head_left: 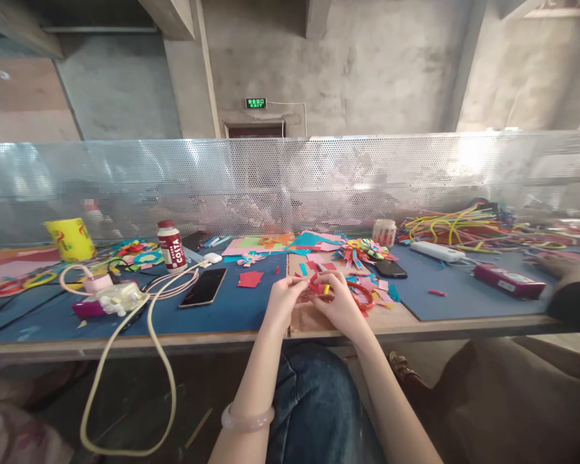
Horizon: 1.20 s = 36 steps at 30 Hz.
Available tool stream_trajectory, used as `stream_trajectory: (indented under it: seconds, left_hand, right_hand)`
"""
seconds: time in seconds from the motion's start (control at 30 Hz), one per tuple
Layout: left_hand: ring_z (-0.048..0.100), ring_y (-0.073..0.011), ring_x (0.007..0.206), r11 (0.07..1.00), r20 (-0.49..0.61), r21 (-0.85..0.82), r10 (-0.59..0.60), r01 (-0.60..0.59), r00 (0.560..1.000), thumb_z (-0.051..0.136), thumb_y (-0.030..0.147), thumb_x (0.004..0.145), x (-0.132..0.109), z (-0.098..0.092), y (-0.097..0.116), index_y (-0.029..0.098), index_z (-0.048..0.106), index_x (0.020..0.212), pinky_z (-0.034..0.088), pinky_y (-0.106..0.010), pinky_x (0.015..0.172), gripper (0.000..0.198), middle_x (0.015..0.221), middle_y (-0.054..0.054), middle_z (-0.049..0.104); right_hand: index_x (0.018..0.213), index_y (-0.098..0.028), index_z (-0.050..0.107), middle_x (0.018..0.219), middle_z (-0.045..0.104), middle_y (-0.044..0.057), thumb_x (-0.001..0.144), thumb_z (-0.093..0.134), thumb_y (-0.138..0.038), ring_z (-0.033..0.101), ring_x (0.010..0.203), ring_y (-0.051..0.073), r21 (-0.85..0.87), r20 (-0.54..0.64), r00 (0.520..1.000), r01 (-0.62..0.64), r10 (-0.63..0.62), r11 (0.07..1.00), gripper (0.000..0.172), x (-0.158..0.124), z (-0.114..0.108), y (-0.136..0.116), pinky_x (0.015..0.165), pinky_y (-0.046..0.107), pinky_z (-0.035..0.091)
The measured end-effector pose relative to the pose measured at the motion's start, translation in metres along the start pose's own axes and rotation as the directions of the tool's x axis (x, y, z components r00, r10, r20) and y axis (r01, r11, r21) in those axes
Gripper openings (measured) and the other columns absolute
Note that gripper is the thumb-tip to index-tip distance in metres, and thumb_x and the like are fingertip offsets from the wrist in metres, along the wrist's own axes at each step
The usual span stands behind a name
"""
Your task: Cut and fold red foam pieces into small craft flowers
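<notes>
Both hands: our left hand [289,293] and right hand [337,298], fingers pinched together on a small red paper piece [314,283], its outline partly covered, held above the desk [244,316] near its front edge. Beside the right hand we list one curved, glossy red loop [368,296], among flat paper scraps [381,298]. Left of the hands: one angular, flat red cutout [250,279]; one rectangular, smooth-faced dark phone [203,288]. Farther back: overlapping coloured sheets [314,241]; one spiky, many-coloured paper bloom [356,252]; one cylindrical bottle [172,250], red-capped. Outermost: a tangle of slender strands [444,225]; a perforated metal screen [328,167].
</notes>
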<state>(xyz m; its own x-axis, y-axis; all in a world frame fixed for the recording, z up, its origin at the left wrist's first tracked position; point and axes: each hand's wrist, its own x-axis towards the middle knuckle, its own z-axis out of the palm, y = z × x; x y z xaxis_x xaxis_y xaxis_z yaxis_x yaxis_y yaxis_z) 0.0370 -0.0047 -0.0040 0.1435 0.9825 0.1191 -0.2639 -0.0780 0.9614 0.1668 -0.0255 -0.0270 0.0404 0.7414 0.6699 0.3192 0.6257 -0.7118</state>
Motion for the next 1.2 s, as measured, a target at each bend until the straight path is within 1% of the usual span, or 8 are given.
stream_trajectory:
  seconds: [0.17, 0.33, 0.5, 0.67, 0.83, 0.97, 1.07, 1.2]
  left_hand:
    - [0.064, -0.0171, 0.066, 1.000, 0.005, 0.023, 0.013, -0.013, 1.000, 0.066, 0.025, 0.065, 0.000, 0.000, -0.001, 0.012, 0.062, 0.075, 0.048, -0.024, 0.057, 0.016, 0.071, -0.007, 0.066]
    - [0.066, -0.0189, 0.069, 1.000, 0.027, 0.014, 0.012, -0.013, 1.000, 0.065, 0.022, 0.066, 0.001, 0.000, 0.000, 0.011, 0.061, 0.075, 0.049, -0.025, 0.060, 0.014, 0.075, -0.009, 0.067]
    - [0.066, -0.0190, 0.067, 1.000, 0.054, 0.008, 0.007, -0.007, 0.998, 0.064, 0.018, 0.065, 0.001, 0.000, 0.002, 0.011, 0.061, 0.072, 0.049, -0.026, 0.060, 0.011, 0.075, -0.009, 0.068]
    - [0.066, -0.0198, 0.072, 0.999, 0.090, -0.015, -0.028, 0.030, 0.996, 0.064, 0.017, 0.064, 0.001, 0.000, 0.003, 0.011, 0.064, 0.079, 0.051, -0.028, 0.066, 0.016, 0.076, -0.009, 0.068]
    - [0.066, -0.0197, 0.070, 0.999, 0.110, -0.016, -0.044, 0.046, 0.993, 0.066, 0.018, 0.062, 0.003, -0.002, 0.002, 0.013, 0.065, 0.077, 0.051, -0.030, 0.068, 0.016, 0.075, -0.007, 0.068]
    - [0.066, -0.0191, 0.070, 0.998, 0.117, 0.004, -0.059, 0.059, 0.991, 0.065, 0.018, 0.062, 0.003, -0.002, 0.002, 0.013, 0.064, 0.076, 0.051, -0.030, 0.068, 0.014, 0.075, -0.007, 0.068]
    - [0.066, -0.0190, 0.070, 0.998, 0.109, 0.023, -0.063, 0.061, 0.992, 0.065, 0.018, 0.062, 0.002, -0.001, 0.004, 0.013, 0.064, 0.076, 0.051, -0.029, 0.068, 0.015, 0.074, -0.007, 0.068]
    - [0.066, -0.0194, 0.070, 0.997, 0.109, 0.020, -0.071, 0.070, 0.992, 0.066, 0.018, 0.061, 0.001, 0.000, 0.006, 0.013, 0.064, 0.075, 0.051, -0.030, 0.068, 0.016, 0.073, -0.008, 0.068]
  right_hand:
    - [0.086, -0.023, 0.060, 0.102, 0.048, 0.006, 0.074, 0.059, -0.025, 0.051, 0.102, 0.022, -0.071, -0.041, 0.999, 0.022, -0.025, 0.997, 0.012, 0.001, -0.001, 0.001, 0.074, 0.033, 0.051]
    - [0.082, -0.022, 0.063, 0.098, 0.051, 0.007, 0.077, 0.058, -0.029, 0.052, 0.099, 0.022, -0.085, -0.060, 0.998, 0.024, -0.030, 0.996, 0.010, 0.001, -0.003, -0.002, 0.073, 0.033, 0.051]
    - [0.079, -0.022, 0.063, 0.097, 0.053, 0.008, 0.079, 0.054, -0.032, 0.053, 0.097, 0.022, -0.031, -0.075, 0.997, -0.003, 0.001, 1.000, 0.013, 0.001, -0.003, -0.005, 0.063, 0.030, 0.052]
    - [0.079, -0.021, 0.061, 0.093, 0.055, 0.007, 0.080, 0.053, -0.033, 0.054, 0.091, 0.021, 0.029, -0.080, 0.997, 0.008, -0.006, 1.000, 0.014, 0.001, -0.005, -0.009, 0.067, 0.033, 0.052]
    - [0.075, -0.020, 0.059, 0.088, 0.056, 0.006, 0.079, 0.053, -0.032, 0.056, 0.085, 0.020, 0.055, -0.092, 0.996, -0.007, 0.013, 0.998, 0.014, 0.002, -0.004, -0.012, 0.067, 0.032, 0.052]
    - [0.082, -0.020, 0.057, 0.087, 0.057, 0.005, 0.079, 0.054, -0.033, 0.057, 0.079, 0.018, 0.127, -0.083, 0.995, -0.042, 0.053, 0.991, 0.013, 0.001, -0.003, -0.011, 0.065, 0.031, 0.052]
    - [0.084, -0.021, 0.057, 0.089, 0.057, 0.004, 0.078, 0.054, -0.032, 0.058, 0.079, 0.017, 0.145, -0.079, 0.995, -0.052, 0.064, 0.988, 0.013, 0.001, -0.003, -0.012, 0.065, 0.029, 0.051]
    - [0.083, -0.022, 0.059, 0.093, 0.056, 0.004, 0.079, 0.052, -0.030, 0.058, 0.083, 0.017, 0.106, -0.071, 0.997, -0.028, 0.036, 0.994, 0.011, 0.000, -0.005, -0.015, 0.065, 0.028, 0.051]
